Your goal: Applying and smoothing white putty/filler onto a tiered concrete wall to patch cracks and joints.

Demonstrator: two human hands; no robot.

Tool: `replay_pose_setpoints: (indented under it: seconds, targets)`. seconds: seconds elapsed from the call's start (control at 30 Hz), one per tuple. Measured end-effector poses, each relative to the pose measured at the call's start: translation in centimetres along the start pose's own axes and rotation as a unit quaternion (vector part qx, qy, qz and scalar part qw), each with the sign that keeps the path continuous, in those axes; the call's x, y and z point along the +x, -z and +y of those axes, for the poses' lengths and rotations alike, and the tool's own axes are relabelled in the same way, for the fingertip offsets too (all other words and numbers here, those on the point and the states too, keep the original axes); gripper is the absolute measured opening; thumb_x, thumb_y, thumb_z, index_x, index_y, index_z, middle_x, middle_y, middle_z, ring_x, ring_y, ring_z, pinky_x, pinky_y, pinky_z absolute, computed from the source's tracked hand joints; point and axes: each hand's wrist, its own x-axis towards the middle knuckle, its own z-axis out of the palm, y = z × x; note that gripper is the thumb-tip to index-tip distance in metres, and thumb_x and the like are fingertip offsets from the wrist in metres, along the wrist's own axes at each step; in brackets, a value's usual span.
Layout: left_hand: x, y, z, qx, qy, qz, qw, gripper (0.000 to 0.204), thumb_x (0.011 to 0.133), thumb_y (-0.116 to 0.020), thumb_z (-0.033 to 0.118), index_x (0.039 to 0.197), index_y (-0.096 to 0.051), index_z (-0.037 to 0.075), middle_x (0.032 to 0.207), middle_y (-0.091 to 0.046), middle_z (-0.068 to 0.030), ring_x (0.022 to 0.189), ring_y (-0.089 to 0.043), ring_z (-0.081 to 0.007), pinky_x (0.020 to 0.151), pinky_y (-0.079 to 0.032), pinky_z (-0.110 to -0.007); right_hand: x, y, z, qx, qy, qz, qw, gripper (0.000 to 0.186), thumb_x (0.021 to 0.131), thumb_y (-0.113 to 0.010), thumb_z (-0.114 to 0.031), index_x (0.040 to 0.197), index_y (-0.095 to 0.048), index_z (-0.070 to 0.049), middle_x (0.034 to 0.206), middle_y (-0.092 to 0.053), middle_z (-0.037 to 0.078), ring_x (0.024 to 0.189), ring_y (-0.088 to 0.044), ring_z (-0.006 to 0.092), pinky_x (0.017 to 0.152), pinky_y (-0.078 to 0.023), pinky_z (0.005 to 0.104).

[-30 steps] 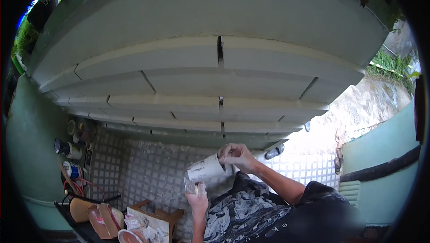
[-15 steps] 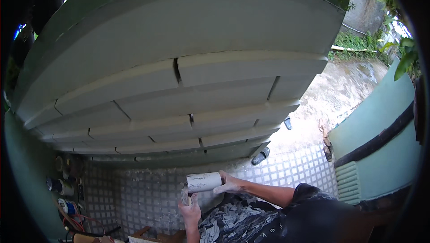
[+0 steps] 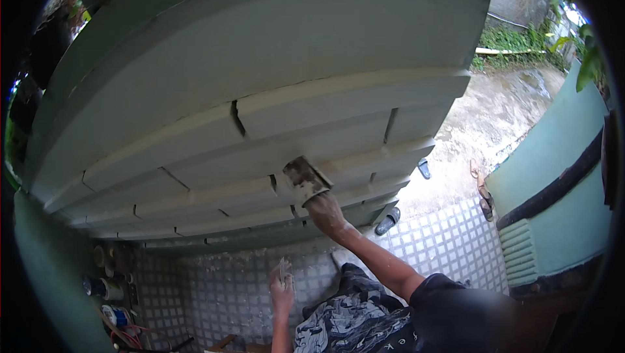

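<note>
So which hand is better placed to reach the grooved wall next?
Probably the right hand, which holds the smeared flat tool up by the grooved wall. The left hand is lower and farther back, with a thin pale object.

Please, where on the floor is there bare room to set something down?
Two patches of tiled floor look bare: one between the containers and the left hand, another between the right forearm and the ribbed green wall section. Crowded: the picture's lower left, with containers and red cord.
</note>
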Motion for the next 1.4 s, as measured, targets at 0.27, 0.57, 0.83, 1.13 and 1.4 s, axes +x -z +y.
replay_pose_setpoints:
  seconds: [0.27,0.57,0.83,1.13,1.4]
  targets:
    - [-5.0,-1.5,-6.1,-0.186,0.332,-0.067,0.922,0.039,0.083,-0.051,-0.005,0.120,-0.052,0.006,0.113,-0.059,-0.0082,0.065,-0.050,-0.0063,0.051,-0.040,-0.021,-2.2,-8.8,4.0,-0.016,-0.027,0.023,0.999,0.046,0.077,-0.047,-0.006,0.123,-0.048,-0.001,0.131,-0.044,0.022,0.121,-0.044,0.0340,0.100,-0.039,0.0414]
    - [-2.7,1.8,6.4,-0.471,0.446,0.215,0.729,0.026,0.082,-0.058,0.003,0.102,-0.049,0.016,0.081,-0.052,0.0017,0.059,-0.049,-0.0055,0.043,-0.042,-0.021,-4.4,7.3,12.1,-0.148,-0.138,0.140,0.969,0.043,0.080,-0.059,-0.009,0.122,-0.053,-0.006,0.124,-0.053,0.014,0.113,-0.051,0.0307,0.092,-0.043,0.0357]
    - [-1.2,0.1,0.3,-0.304,0.359,0.174,0.865,0.029,0.081,-0.056,0.001,0.109,-0.057,0.006,0.113,-0.058,-0.0079,0.058,-0.049,-0.0067,0.039,-0.032,-0.020,-4.4,6.8,10.5,-0.118,-0.072,0.227,0.964,0.032,0.076,-0.068,-0.006,0.106,-0.060,-0.002,0.106,-0.061,0.018,0.094,-0.058,0.0380,0.079,-0.047,0.0426]
    - [11.8,0.1,11.2,-0.350,0.029,0.019,0.936,0.041,0.081,-0.069,0.021,0.114,-0.055,0.001,0.127,-0.052,-0.0119,0.081,-0.058,-0.0087,0.057,-0.041,-0.021,-6.0,2.0,1.7,0.037,0.067,0.045,0.996,0.043,0.060,-0.070,-0.007,0.102,-0.062,-0.004,0.108,-0.060,0.016,0.097,-0.060,0.0368,0.079,-0.051,0.0440]
    - [11.9,2.0,14.9,-0.397,0.060,-0.040,0.915,0.064,0.077,-0.075,0.026,0.128,-0.047,-0.002,0.122,-0.055,-0.0105,0.111,-0.053,-0.0180,0.098,-0.039,-0.030,-4.7,2.9,-4.4,0.138,0.093,-0.097,0.981,0.038,0.068,-0.066,-0.009,0.105,-0.060,-0.004,0.107,-0.059,0.015,0.096,-0.059,0.0340,0.081,-0.050,0.0414]
